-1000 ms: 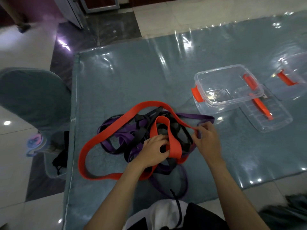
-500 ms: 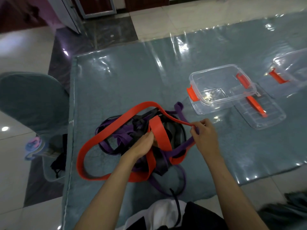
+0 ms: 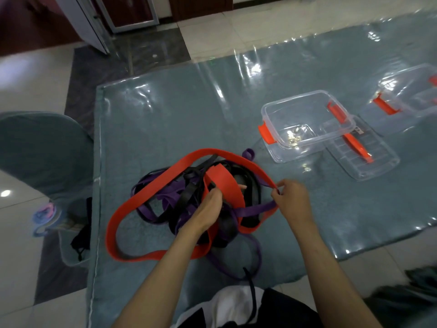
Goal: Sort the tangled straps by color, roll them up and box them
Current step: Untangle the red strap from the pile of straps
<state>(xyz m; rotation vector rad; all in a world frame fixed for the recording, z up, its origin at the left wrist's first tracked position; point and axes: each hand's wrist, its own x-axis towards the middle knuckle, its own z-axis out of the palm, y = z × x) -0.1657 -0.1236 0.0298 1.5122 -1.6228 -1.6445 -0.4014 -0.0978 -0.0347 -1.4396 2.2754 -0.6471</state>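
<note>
Two hands: left hand is curled round the flat red strap; right hand pinches its edge.
Tangle: purple straps and black straps are heaped on the glossy table.
Box: clear box, rectangular, is set beyond.

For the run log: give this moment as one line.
stage: untangling | left hand: grips red strap | right hand: pinches red strap | purple, black straps: tangled | box: no straps
</note>
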